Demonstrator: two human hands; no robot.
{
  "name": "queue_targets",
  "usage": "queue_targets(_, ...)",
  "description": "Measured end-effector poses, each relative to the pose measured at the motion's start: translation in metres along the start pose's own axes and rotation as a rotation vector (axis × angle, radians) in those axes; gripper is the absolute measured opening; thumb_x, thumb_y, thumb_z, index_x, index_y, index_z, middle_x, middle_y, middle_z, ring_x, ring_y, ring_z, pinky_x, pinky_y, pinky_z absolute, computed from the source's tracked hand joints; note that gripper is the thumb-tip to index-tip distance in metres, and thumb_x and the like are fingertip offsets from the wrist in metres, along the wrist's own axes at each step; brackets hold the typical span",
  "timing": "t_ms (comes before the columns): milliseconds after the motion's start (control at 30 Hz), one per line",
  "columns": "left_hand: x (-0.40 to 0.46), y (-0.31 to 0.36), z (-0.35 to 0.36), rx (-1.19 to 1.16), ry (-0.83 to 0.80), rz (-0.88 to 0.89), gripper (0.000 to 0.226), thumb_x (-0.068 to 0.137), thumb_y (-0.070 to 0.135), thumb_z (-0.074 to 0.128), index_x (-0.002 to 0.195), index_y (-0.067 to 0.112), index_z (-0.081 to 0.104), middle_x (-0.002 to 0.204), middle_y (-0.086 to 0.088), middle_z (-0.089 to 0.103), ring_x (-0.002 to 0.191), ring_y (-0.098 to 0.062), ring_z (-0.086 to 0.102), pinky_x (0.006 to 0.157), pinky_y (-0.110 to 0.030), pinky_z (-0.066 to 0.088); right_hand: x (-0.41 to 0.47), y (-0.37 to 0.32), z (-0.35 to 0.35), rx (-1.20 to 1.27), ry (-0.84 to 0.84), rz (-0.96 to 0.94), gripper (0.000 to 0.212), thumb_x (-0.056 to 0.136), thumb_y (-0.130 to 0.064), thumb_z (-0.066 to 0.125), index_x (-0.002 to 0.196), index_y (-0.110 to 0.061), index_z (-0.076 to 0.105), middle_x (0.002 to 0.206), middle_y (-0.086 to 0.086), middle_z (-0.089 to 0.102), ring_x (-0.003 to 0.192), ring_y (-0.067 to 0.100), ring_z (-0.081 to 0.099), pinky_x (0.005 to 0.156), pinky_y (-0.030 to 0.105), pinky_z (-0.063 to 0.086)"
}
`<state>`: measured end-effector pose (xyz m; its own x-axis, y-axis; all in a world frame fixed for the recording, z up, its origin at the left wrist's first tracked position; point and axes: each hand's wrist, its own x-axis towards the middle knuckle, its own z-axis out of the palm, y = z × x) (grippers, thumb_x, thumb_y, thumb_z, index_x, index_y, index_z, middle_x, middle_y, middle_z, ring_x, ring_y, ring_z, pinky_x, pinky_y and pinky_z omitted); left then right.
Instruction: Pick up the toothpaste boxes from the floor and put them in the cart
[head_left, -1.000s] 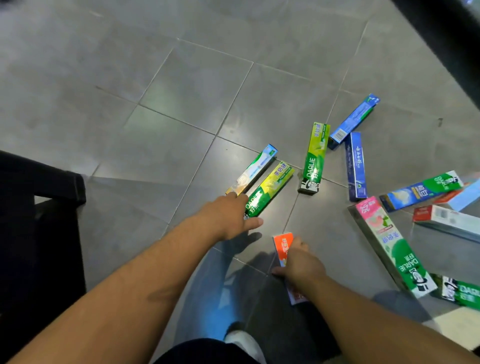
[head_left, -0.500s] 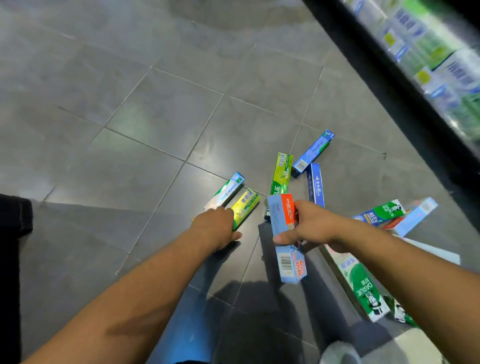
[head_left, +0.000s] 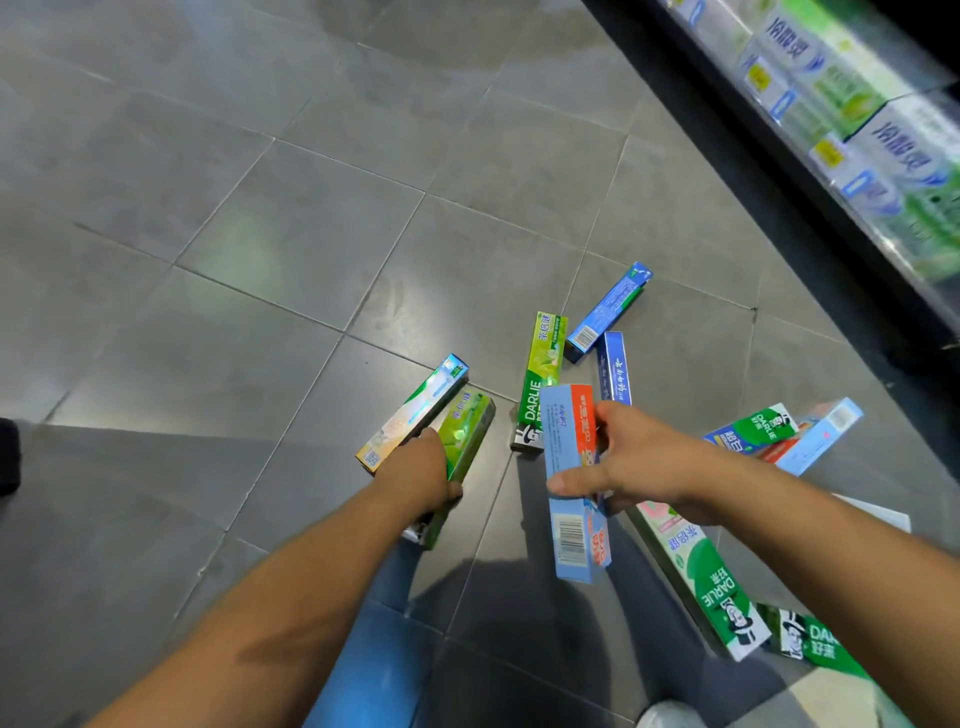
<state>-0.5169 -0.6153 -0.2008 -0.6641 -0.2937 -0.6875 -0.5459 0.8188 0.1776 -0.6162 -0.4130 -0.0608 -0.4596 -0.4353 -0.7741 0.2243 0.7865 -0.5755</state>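
Note:
My right hand (head_left: 639, 462) grips a light-blue and orange toothpaste box (head_left: 571, 488), held off the floor. My left hand (head_left: 421, 475) grips a yellow-green box (head_left: 467, 431), tilted with its far end raised. Beside it a white and green box (head_left: 415, 413) lies on the grey tiles. Several more boxes lie around: a green Darlie box (head_left: 540, 374), two blue boxes (head_left: 608, 312) (head_left: 613, 366), a long green and white Darlie box (head_left: 696, 571) under my right forearm. The cart is out of view.
A dark shelf unit (head_left: 810, 171) stocked with toothpaste packs (head_left: 862, 119) runs along the upper right. More boxes lie at right (head_left: 753, 431) and lower right (head_left: 815, 647). My jeans leg (head_left: 379, 649) and a shoe tip (head_left: 670, 717) show below. A dark object (head_left: 8, 457) sits at the left edge.
My right hand lifted the light-blue and orange box off the floor. My left hand closed on the yellow-green box and tilted it up. The view swung toward the shelf.

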Motion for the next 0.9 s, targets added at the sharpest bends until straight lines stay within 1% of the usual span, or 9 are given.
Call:
queue_targets(67, -0.010, -0.006, -0.013, -0.286, -0.123, 0.010, 0.063, 0.080, 0.046, 0.078, 0.122, 0.010, 0.048, 0.115, -0.008, 0.061, 0.097, -0.023, 0.060, 0.073, -0.031, 0.049, 0.000, -0.005, 0.000, 0.041, 0.009, -0.016, 0.047, 0.073, -0.019, 0.087, 0.106, -0.020, 0.053, 0.102, 0.005, 0.069, 0.092, 0.021, 0.072, 0.079, 0.047, 0.061)
queue_targets(167, -0.041, -0.009, -0.046, -0.816, -0.207, -0.002, 0.044, 0.083, 0.035, 0.079, 0.114, 0.016, 0.055, 0.101, -0.004, 0.067, 0.082, -0.019, 0.067, 0.060, -0.030, 0.053, -0.012, -0.018, -0.004, 0.125, 0.047, -0.052, 0.042, 0.074, -0.015, 0.086, 0.103, -0.020, 0.056, 0.099, 0.002, 0.071, 0.086, 0.016, 0.071, 0.075, 0.039, 0.061)
queue_targets(233, -0.066, -0.006, -0.075, -1.009, -0.184, -0.013, 0.043, 0.084, 0.030, 0.077, 0.118, 0.015, 0.056, 0.097, -0.005, 0.071, 0.077, -0.019, 0.070, 0.063, -0.035, 0.058, -0.032, -0.031, -0.011, 0.206, 0.071, -0.052, 0.041, 0.074, -0.010, 0.086, 0.102, -0.021, 0.058, 0.097, 0.002, 0.073, 0.080, 0.013, 0.071, 0.062, 0.031, 0.057)
queue_targets(300, -0.095, 0.000, -0.110, -1.128, -0.155, -0.017, 0.047, 0.085, 0.027, 0.076, 0.125, 0.014, 0.054, 0.096, -0.004, 0.073, 0.077, -0.018, 0.073, 0.072, -0.041, 0.061, -0.060, -0.048, -0.023, 0.249, 0.084, -0.046, 0.043, 0.073, -0.010, 0.086, 0.105, -0.020, 0.059, 0.096, 0.001, 0.074, 0.082, 0.013, 0.073, 0.062, 0.029, 0.057)
queue_targets(467, -0.203, 0.019, -0.215, -1.146, -0.141, 0.028, 0.051, 0.083, 0.027, 0.078, 0.127, 0.017, 0.052, 0.098, -0.004, 0.075, 0.082, -0.021, 0.074, 0.078, -0.047, 0.061, -0.164, -0.119, -0.066, 0.308, 0.132, -0.073, 0.046, 0.073, -0.010, 0.085, 0.115, -0.010, 0.064, 0.083, 0.001, 0.074, 0.085, 0.026, 0.074, 0.072, 0.044, 0.059)
queue_targets(567, -0.285, 0.040, -0.289, -1.128, -0.130, 0.052, 0.045, 0.085, 0.023, 0.076, 0.123, 0.018, 0.051, 0.093, -0.002, 0.074, 0.077, -0.019, 0.075, 0.070, -0.042, 0.060, -0.246, -0.174, -0.095, 0.359, 0.165, -0.100, 0.045, 0.074, -0.011, 0.084, 0.114, -0.011, 0.065, 0.097, 0.013, 0.074, 0.093, 0.032, 0.073, 0.084, 0.052, 0.058)
queue_targets(667, -0.370, 0.067, -0.368, -1.094, -0.142, 0.082, 0.039, 0.086, 0.022, 0.074, 0.119, 0.019, 0.053, 0.091, -0.003, 0.074, 0.077, -0.020, 0.075, 0.068, -0.040, 0.060, -0.337, -0.230, -0.128, 0.418, 0.169, -0.135, 0.041, 0.076, -0.006, 0.081, 0.114, -0.011, 0.064, 0.088, 0.005, 0.074, 0.090, 0.028, 0.073, 0.085, 0.053, 0.058)
queue_targets(767, -0.447, 0.097, -0.440, -1.065, -0.116, 0.105, 0.044, 0.083, 0.026, 0.077, 0.119, 0.020, 0.054, 0.103, -0.010, 0.072, 0.084, -0.023, 0.075, 0.074, -0.047, 0.062, -0.430, -0.283, -0.164, 0.453, 0.177, -0.190, 0.040, 0.080, -0.003, 0.078, 0.116, -0.008, 0.063, 0.072, -0.005, 0.070, 0.092, 0.030, 0.072, 0.086, 0.052, 0.058)
queue_targets(900, -0.530, 0.135, -0.512, -0.991, -0.067, 0.157, 0.046, 0.080, 0.033, 0.080, 0.119, 0.026, 0.055, 0.108, -0.009, 0.068, 0.092, -0.026, 0.074, 0.078, -0.052, 0.061, -0.526, -0.328, -0.202, 0.430, 0.213, -0.224, 0.040, 0.079, -0.004, 0.079, 0.116, -0.010, 0.064, 0.092, 0.008, 0.075, 0.094, 0.031, 0.073, 0.084, 0.053, 0.059)
